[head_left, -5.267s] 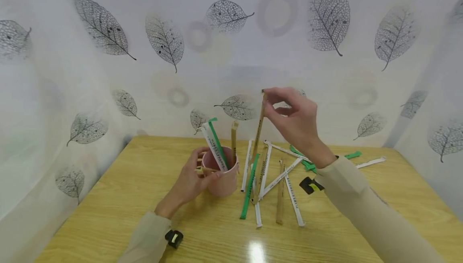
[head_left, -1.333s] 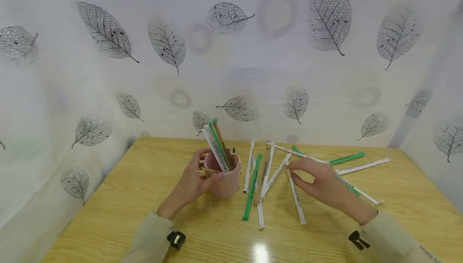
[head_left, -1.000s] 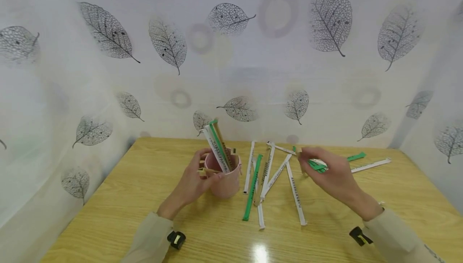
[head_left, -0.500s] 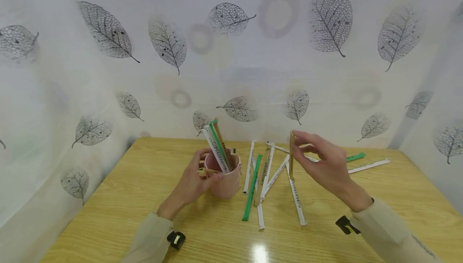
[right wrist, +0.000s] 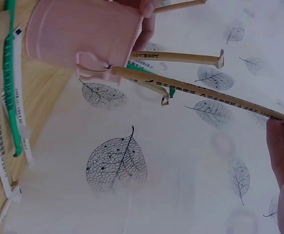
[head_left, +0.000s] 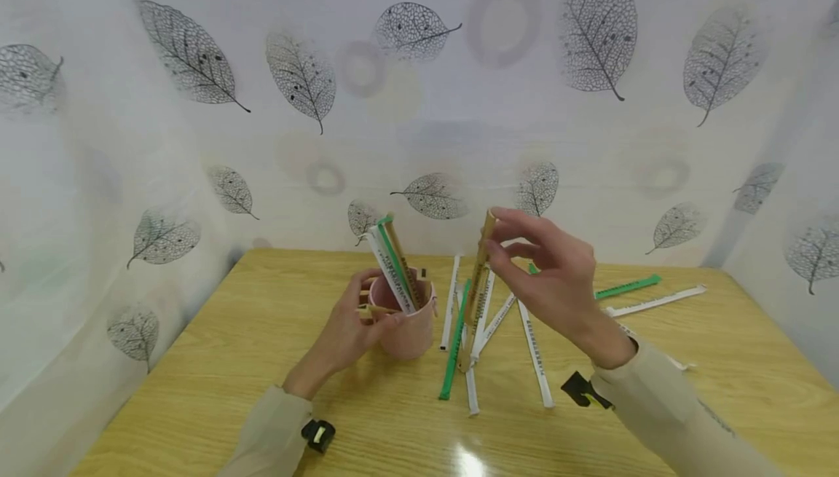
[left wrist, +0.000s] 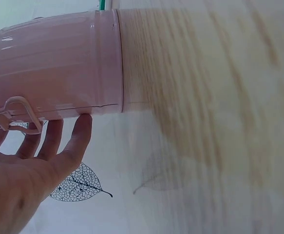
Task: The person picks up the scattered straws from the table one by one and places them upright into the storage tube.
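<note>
My left hand (head_left: 347,328) grips a pink pail (head_left: 409,338) round its side, thumb at the rim. White, green and brown paper-wrapped straws (head_left: 396,266) lean out of it. In the left wrist view, fingertips touch the pail's wall (left wrist: 59,63) beside its small handle. Right of the pail and raised above the table, my right hand (head_left: 550,266) pinches a brown paper-wrapped straw (head_left: 480,258) near its top between thumb and fingers. That straw slants down to the left. In the right wrist view, its far end overlaps the pail's handle (right wrist: 90,73).
Several white straws and a green straw (head_left: 451,360) lie loosely crossed on the wooden table (head_left: 262,360) right of the pail. Farther right are another green straw (head_left: 628,287) and a white straw (head_left: 658,301). A leaf-print cloth (head_left: 419,127) hangs behind.
My right hand has lifted a brown straw off the table, stood it upright and carried it left towards the pail. An earlier brown straw now leans in the pail. The left hand stays put.
</note>
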`<state>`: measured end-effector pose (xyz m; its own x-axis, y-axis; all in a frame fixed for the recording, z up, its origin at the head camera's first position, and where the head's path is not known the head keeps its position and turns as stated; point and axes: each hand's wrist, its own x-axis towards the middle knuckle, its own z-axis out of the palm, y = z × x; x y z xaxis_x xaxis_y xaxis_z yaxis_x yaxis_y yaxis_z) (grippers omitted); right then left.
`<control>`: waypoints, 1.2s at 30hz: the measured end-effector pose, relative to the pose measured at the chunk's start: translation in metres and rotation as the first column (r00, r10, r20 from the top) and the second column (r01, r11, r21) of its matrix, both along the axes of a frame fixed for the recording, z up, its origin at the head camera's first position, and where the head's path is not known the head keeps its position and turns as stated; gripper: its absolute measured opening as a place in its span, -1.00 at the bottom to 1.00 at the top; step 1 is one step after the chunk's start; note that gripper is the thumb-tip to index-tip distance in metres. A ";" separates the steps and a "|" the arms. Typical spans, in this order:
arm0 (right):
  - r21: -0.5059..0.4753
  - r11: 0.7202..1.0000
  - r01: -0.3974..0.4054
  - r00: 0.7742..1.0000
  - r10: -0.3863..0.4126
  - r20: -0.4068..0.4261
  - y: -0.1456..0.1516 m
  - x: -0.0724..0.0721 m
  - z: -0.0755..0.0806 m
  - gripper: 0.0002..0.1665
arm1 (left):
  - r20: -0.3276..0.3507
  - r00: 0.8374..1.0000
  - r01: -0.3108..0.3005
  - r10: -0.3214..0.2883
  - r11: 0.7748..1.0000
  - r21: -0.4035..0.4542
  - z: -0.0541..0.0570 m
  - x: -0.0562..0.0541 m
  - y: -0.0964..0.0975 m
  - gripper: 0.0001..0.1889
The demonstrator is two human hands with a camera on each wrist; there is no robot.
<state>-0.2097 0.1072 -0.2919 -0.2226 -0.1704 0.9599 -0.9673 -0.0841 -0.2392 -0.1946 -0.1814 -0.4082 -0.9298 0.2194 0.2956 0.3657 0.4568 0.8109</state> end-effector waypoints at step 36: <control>0.110 0.975 0.191 0.970 -0.205 0.133 -0.045 -0.041 -0.030 -0.55 | 0.021 1.000 -0.014 0.013 1.000 0.018 0.001 -0.001 0.000 -0.25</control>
<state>-0.2508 0.0618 -0.3216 -0.3948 -0.1983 0.8971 -0.9176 0.1353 -0.3739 -0.1951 -0.1810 -0.4070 -0.9386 0.2015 0.2801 0.3425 0.4465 0.8266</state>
